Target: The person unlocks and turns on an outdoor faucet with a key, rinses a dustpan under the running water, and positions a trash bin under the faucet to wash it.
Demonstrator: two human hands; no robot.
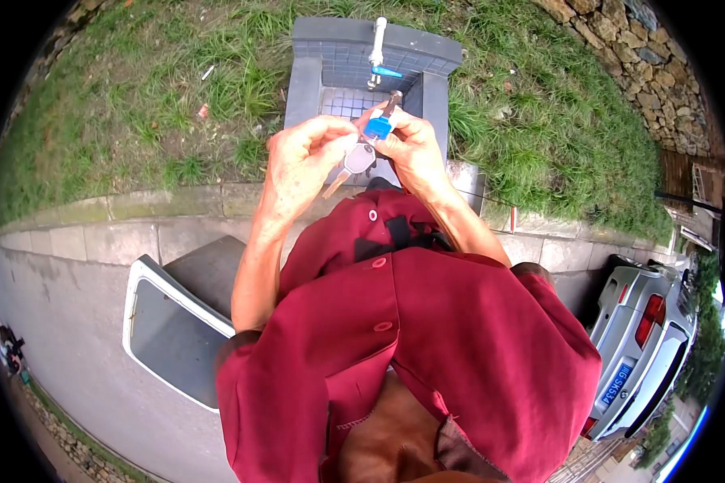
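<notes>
My left hand (302,165) is closed, thumb and forefinger pinched together at the edge of a small bunch of keys. A key with a pale grey head (359,158) hangs just below those fingertips, its blade slanting down to the left. My right hand (415,153) is closed on a blue-headed key (378,129), whose metal blade points up. Both hands meet in front of my chest, above a tiled outdoor basin. Whatever joins the keys is mostly hidden by the fingers.
The basin (302,92) has a white pipe and a tap with a blue lever (387,72). Grass (556,137) lies on both sides behind a stone kerb (189,201). A white-framed panel (141,322) is at lower left. A silver car (632,346) stands at right.
</notes>
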